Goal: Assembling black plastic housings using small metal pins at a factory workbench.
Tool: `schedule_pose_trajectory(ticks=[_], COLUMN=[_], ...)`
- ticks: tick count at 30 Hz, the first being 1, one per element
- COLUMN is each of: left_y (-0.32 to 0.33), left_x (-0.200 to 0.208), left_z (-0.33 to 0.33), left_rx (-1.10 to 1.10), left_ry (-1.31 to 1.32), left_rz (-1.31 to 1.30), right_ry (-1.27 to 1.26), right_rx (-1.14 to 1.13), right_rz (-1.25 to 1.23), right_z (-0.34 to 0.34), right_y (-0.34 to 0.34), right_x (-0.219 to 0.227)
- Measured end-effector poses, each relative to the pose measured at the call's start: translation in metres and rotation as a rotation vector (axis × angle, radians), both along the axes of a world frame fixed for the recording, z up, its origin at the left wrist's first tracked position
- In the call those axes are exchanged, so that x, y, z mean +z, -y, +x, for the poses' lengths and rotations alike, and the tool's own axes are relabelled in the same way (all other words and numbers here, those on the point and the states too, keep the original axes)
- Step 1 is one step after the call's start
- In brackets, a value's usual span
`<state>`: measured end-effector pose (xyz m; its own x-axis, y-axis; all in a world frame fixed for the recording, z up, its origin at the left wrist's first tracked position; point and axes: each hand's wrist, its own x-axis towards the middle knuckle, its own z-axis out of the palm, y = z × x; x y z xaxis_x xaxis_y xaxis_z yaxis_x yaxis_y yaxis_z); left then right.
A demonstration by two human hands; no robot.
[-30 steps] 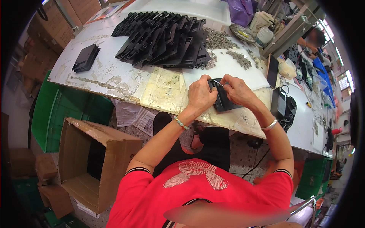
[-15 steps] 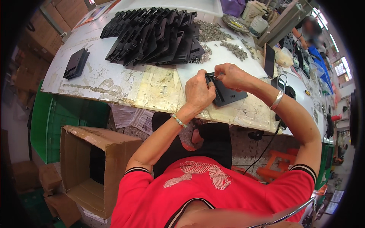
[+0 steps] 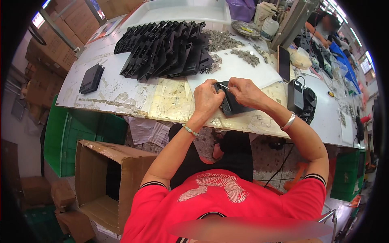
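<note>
Right of the frame's centre, the left hand [image 3: 208, 98] grips a flat black plastic casing [image 3: 236, 107] on the white worktable [image 3: 112, 83], apparently to steady it; the right hand [image 3: 245, 93] pinches a thin silvery rod [image 3: 224, 86] over its upper end.

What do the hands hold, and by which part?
Left hand: black plastic casing, by its left edge. Right hand: thin metal tool, by its right part.

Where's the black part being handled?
In the head view, the black part is right of centre, at the table's near edge, held by the left hand, with the right hand over it.
</note>
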<state>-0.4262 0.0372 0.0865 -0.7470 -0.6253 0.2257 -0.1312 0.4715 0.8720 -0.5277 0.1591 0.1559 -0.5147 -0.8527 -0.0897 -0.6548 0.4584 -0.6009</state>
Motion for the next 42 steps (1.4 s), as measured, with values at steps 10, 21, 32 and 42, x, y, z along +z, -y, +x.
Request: schedule_pose_trajectory(ticks=[10, 21, 32, 42], left_y=[0.003, 0.001, 0.000, -0.001], left_x=[-0.007, -0.010, -0.011, -0.007], left_z=[-0.001, 0.000, 0.000, 0.000], left_rx=[-0.003, -0.006, -0.003, -0.011], left_ry=[-0.041, -0.066, -0.039, -0.002], left_rz=[0.031, -0.019, -0.011, -0.061], right_ry=[0.238, 0.254, 0.161, 0.189], right_rx=[-0.075, -0.097, -0.128, -0.139], right_rz=[0.048, 0.145, 0.102, 0.263], right_z=[0.003, 0.001, 0.006, 0.001], right_y=[0.008, 0.016, 0.015, 0.032], right_x=[-0.001, 0.000, -0.008, 0.005])
